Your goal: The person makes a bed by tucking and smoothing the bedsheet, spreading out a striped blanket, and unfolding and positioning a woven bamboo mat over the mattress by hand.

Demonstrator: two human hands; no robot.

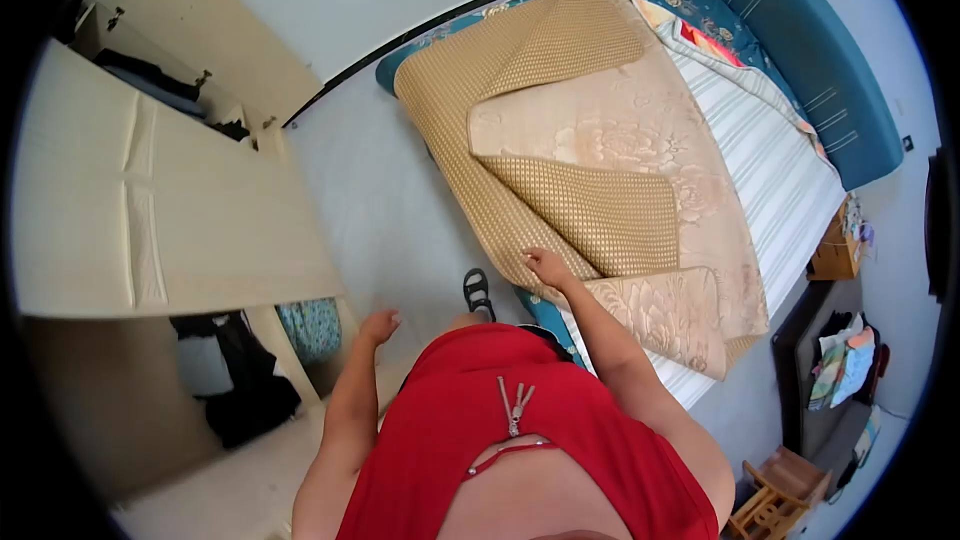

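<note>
At far left stands a pale wardrobe (225, 230), its lower compartment holding dark clothes (250, 420), with a blue floral cloth (310, 330) just beside them. The left hand (380, 327) hangs near that cloth, fingers loosely bent, with nothing visible in its grasp. A dark sandal (478, 290) shows on the floor between the hands. The right hand (546, 268) is at the near, foot-side border of the bed cover (620, 130), fingers partly curled; whether they grip the fabric or merely rest over it cannot be told. The cover lies across the foot and middle of the bed, unevenly folded: a gold-checked flap (600, 205) is turned over the beige, flower-patterned face, and the near corner is doubled back. In my assessment it is a broad, soft textile of some thickness, bulky more than fragile, moderately heavy when taken whole, and likely to drag where layers overlap. The patterned face may be a little slick. Sound holding points appear to be the bound edge and the loose corners, a hand well apart on each; mid-panel would only bunch it. To the right lie the striped sheet (760, 160) and the blue headboard (800, 60).
</note>
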